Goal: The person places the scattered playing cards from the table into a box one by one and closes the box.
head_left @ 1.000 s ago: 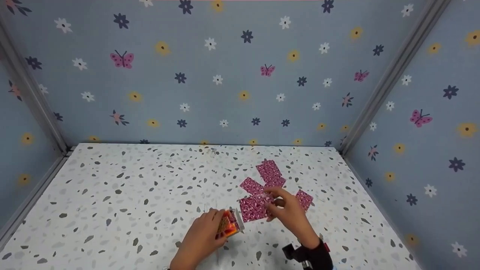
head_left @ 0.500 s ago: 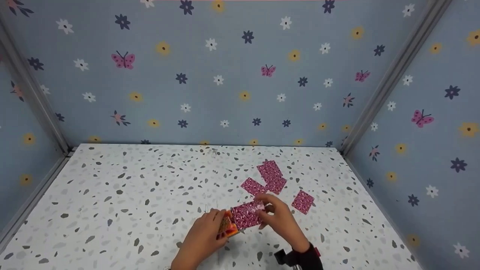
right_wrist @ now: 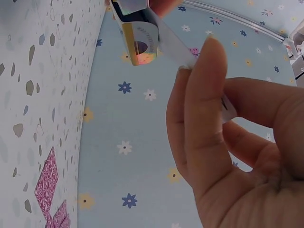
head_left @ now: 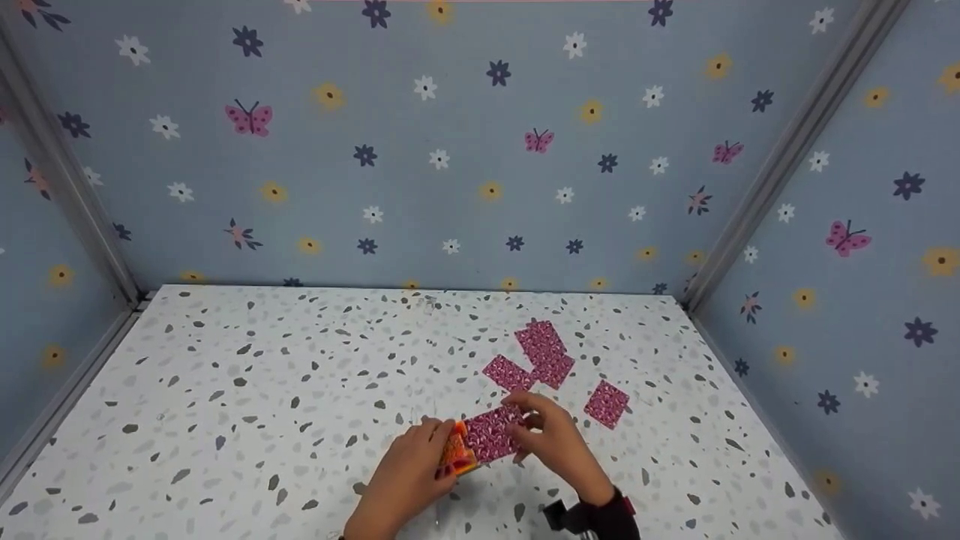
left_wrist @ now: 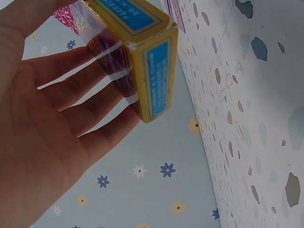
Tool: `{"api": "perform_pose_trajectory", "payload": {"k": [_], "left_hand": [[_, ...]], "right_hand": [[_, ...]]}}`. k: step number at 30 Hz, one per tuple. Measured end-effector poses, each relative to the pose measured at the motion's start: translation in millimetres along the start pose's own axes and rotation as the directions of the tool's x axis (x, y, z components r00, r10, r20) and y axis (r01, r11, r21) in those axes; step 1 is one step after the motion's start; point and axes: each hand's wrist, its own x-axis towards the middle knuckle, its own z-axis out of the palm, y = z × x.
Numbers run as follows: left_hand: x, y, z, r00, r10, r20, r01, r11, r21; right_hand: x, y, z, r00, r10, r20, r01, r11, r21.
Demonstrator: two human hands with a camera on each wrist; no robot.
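Note:
My left hand (head_left: 409, 469) grips an orange and yellow card box (head_left: 456, 452) low over the table. In the left wrist view, the box (left_wrist: 154, 71) shows its yellow and blue edges, with the fingers along its side. My right hand (head_left: 553, 442) pinches a playing card (head_left: 489, 435) with a pink and white patterned back. The card's far end is at the box's mouth. Seen from the right wrist, the box (right_wrist: 137, 40) has its flap up and the white card (right_wrist: 173, 45) reaches into the opening between thumb and fingers.
Several more pink-backed cards (head_left: 541, 343) lie overlapping on the speckled white table (head_left: 300, 390), beyond my right hand. One card (head_left: 606, 404) lies apart to the right. Blue flowered walls (head_left: 465, 142) stand at the back and sides.
My right hand has moved left, bringing the card from beside the box to its mouth. The left hand stays nearly in place with the box. The loose cards lie as before.

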Motion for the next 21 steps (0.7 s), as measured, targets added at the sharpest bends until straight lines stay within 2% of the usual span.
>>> {"api": "perform_pose_trajectory", "payload": {"k": [7, 17, 21], "left_hand": [[-0.6, -0.9, 1.3, 1.000, 0.007, -0.012, -0.006, 1.000, 0.015], [1.3, 0.7, 0.8, 1.000, -0.004, 0.011, 0.004, 1.000, 0.005], [1.5, 1.3, 0.9, 1.000, 0.017, 0.008, -0.017, 1.000, 0.005]], "right_hand": [[3, 2, 6, 0.999, -0.035, 0.005, 0.035, 0.998, -0.053], [7, 4, 15, 0.999, -0.049, -0.005, 0.049, 0.997, -0.058], [6, 6, 18, 0.999, -0.051, 0.007, 0.051, 0.996, -0.068]]}}
